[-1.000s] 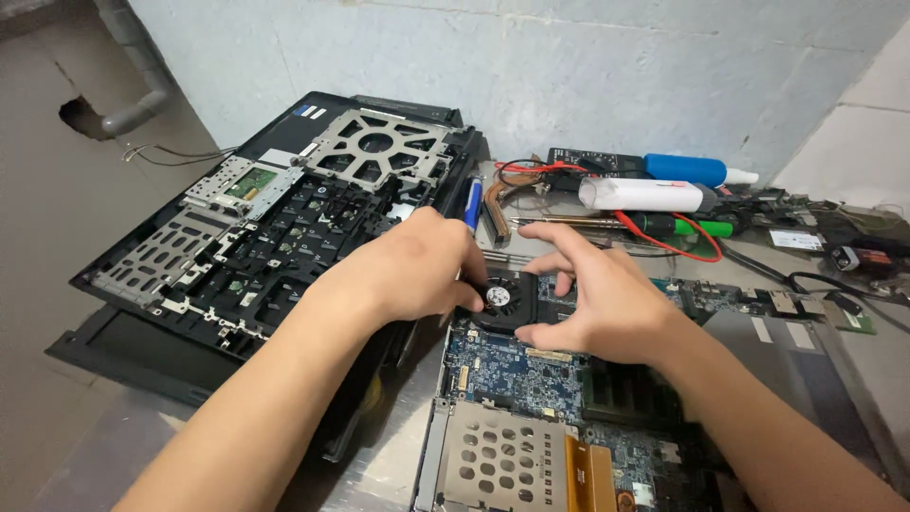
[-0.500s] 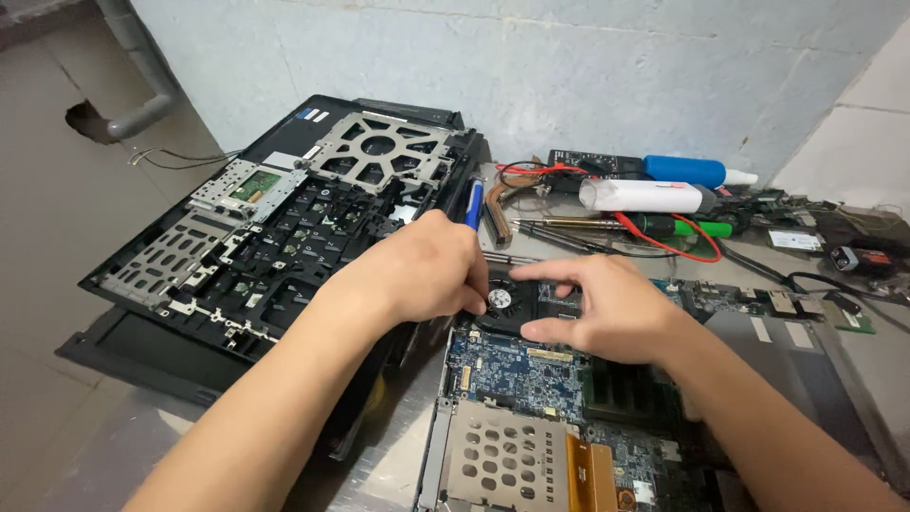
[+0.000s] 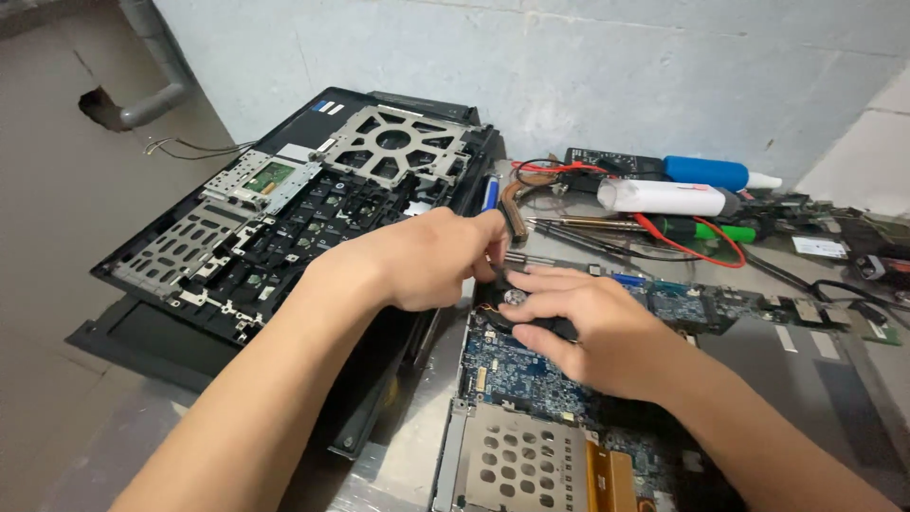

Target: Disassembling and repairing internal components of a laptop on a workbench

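Black fan; left hand, right hand touching.

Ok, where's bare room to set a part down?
Bare metal bench shows between the opened laptop base and the motherboard, below the left hand. Another bare strip lies right of the right hand. The tools by the wall are crowded.

Even, soft daylight; faint shadows under forearms; sharp centre, slight wide-angle stretch at edges.
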